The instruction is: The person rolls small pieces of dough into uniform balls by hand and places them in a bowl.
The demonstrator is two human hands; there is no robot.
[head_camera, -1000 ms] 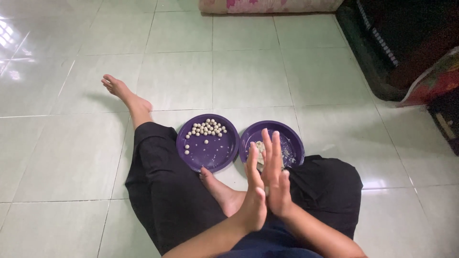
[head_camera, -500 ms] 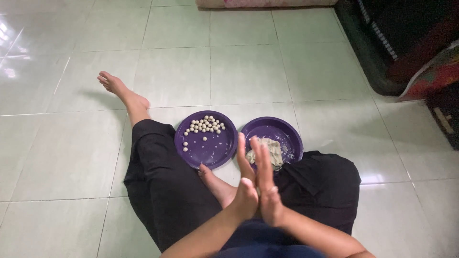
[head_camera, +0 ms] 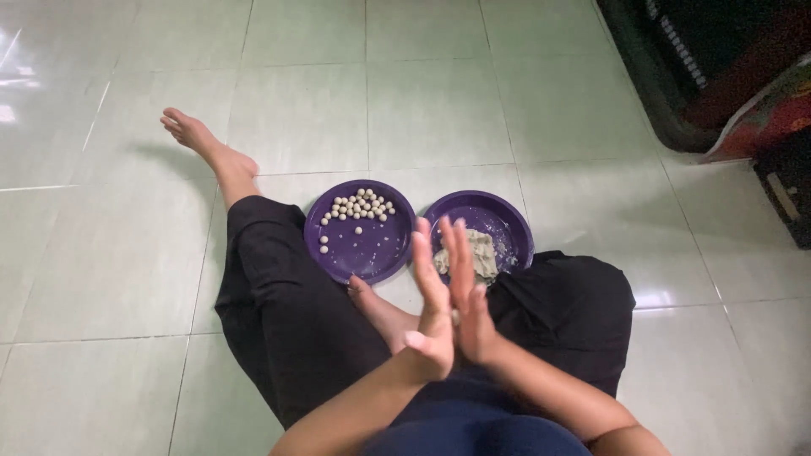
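The left hand (head_camera: pixel 431 317) and right hand (head_camera: pixel 469 304) are pressed palm to palm over the lap, fingers straight and pointing up and away toward the plates. A small pale speck shows in the seam between the palms; it looks like a bit of dough, but it is too hidden to be sure, so whether the hands enclose anything cannot be told. Neither hand is clenched.

Compared with 0.5 s ago, the left hand has slid forward against the right, so its fingertips now reach about as far as the right's; 1.0 s ago the right hand led. This back-and-forth shift reads as a rolling rub between flat palms. Any piece between them has no visible long axis or heading.

Just beyond the fingertips lies the right purple plate (head_camera: pixel 515 221) with a ragged lump of pale dough (head_camera: pixel 480 253), spread wider than tall, with no clear pointing end. Touching it on the left is a 2nd purple plate (head_camera: pixel 338 257) holding about 20 small dough balls (head_camera: pixel 361 205), clustered at its far rim. Both rest on the green tiled floor (head_camera: pixel 422 110) before the crossed legs.
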